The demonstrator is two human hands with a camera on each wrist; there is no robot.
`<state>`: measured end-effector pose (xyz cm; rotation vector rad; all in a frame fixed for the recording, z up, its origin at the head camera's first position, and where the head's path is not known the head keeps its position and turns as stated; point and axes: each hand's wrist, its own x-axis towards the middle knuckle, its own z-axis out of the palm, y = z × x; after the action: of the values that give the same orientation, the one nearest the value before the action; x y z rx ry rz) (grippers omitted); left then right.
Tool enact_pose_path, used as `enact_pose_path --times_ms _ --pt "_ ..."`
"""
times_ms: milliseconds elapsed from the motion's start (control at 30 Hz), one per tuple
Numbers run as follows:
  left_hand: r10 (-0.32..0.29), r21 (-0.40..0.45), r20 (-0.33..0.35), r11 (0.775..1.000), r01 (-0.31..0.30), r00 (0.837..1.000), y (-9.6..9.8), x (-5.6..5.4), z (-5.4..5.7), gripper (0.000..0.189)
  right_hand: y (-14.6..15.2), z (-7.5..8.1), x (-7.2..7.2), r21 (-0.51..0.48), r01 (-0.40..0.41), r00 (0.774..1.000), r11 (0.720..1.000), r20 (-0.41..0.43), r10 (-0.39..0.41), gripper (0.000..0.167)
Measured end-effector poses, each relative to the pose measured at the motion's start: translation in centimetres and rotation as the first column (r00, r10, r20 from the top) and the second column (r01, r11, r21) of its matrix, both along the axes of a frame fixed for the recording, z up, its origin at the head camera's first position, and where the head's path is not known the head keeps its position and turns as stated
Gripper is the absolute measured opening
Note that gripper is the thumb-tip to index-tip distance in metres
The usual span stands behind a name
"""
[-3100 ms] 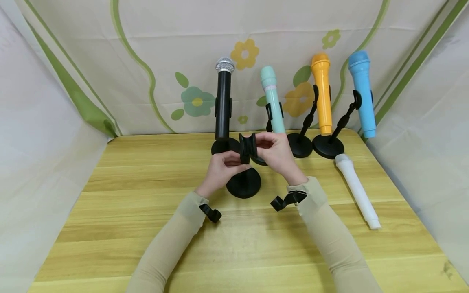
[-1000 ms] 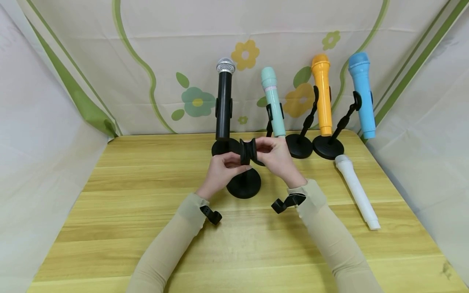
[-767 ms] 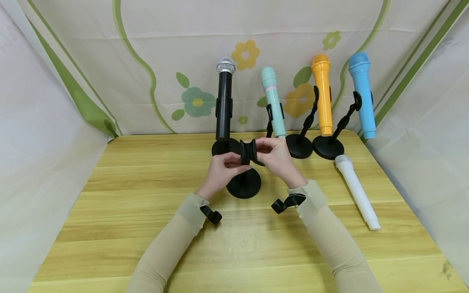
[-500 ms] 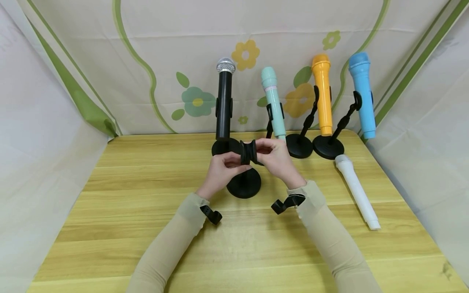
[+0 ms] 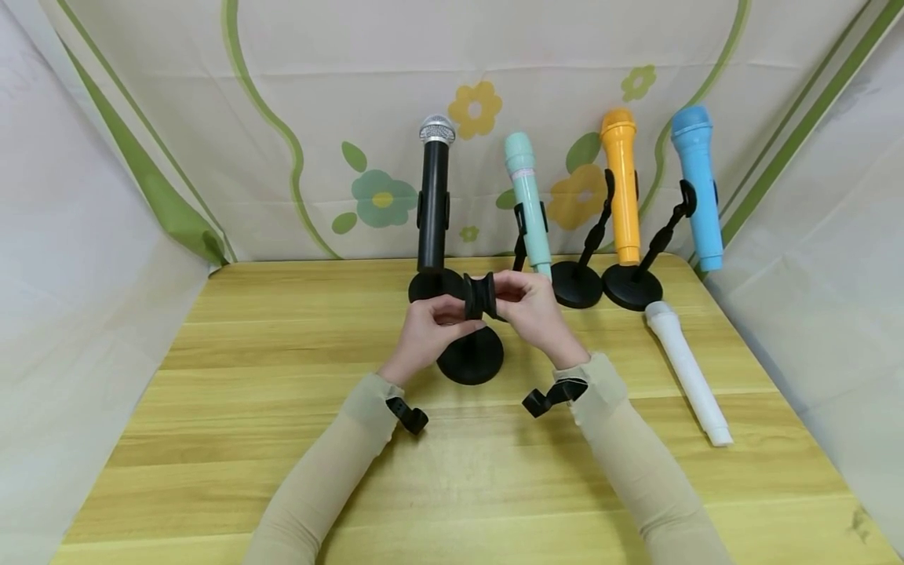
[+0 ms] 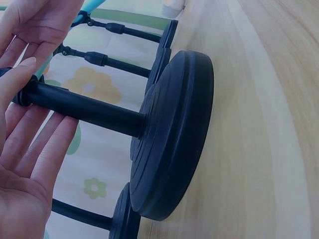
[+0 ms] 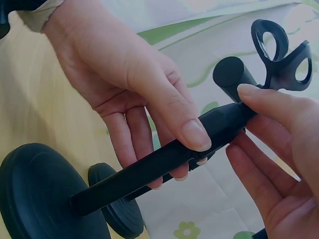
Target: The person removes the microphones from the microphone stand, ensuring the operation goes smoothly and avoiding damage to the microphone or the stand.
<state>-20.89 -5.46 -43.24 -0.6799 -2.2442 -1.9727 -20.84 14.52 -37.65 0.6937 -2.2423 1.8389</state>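
Both hands are on a black desktop microphone stand [image 5: 470, 365] whose round base sits on the wooden table. My left hand [image 5: 427, 329] grips its pole [image 7: 144, 172] between thumb and fingers. Higher up, my right hand [image 5: 533, 310] pinches the stand by the joint just under the clip, thumb on one side and fingers on the other. The forked clip [image 7: 281, 62] holds no microphone. In the left wrist view, the right hand [image 6: 42, 22] shows above the left hand [image 6: 22, 199].
Behind stand a black microphone [image 5: 432, 204], a mint one [image 5: 528, 196], an orange one [image 5: 621, 196] and a blue one [image 5: 699, 188], held in black stands. A white microphone [image 5: 688, 373] lies on the table [image 5: 282, 345] at right. A flowered curtain [image 5: 339, 71] hangs behind.
Since the earliest frame, the clip has come slightly lower, and my right hand has lowered with it. My left hand keeps its grip on the pole. The base has stayed in place.
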Motion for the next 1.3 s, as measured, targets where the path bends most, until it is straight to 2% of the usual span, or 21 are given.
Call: enact_pose_path --times_ms 267,333,567,900,1167,1300 --pt "0.005 -0.005 0.007 1.0 -0.005 1.0 0.0 0.1 0.0 0.018 -0.6 2.7 1.9 0.024 -0.002 1.0 1.0 -0.02 0.003 0.017" --pt "0.004 0.0 0.004 1.0 -0.004 1.0 0.0 0.1 0.0 0.018 -0.7 2.9 2.2 0.036 0.003 1.0 0.999 -0.031 -0.002 0.018" --pt "0.003 0.01 -0.011 1.0 -0.003 1.0 0.0 -0.1 0.1 0.017 -0.9 3.1 2.8 0.063 0.031 0.999 0.998 -0.041 -0.028 0.022" --pt "0.016 0.036 -0.033 0.999 -0.015 0.999 -0.3 0.4 -0.2 0.017 -1.5 2.7 3.1 0.056 0.046 0.998 0.997 -0.055 -0.043 0.021" --pt "0.036 0.049 -0.053 0.998 -0.033 0.998 -1.5 1.0 -0.5 0.018 -2.7 2.3 3.2 0.018 0.021 0.995 1.0 -0.094 -0.019 0.023" --pt "0.047 0.008 -0.038 0.999 -0.047 0.998 -2.4 1.2 -0.8 0.02 -3.5 2.3 3.2 0.016 0.004 0.994 1.0 -0.108 -0.002 0.025"
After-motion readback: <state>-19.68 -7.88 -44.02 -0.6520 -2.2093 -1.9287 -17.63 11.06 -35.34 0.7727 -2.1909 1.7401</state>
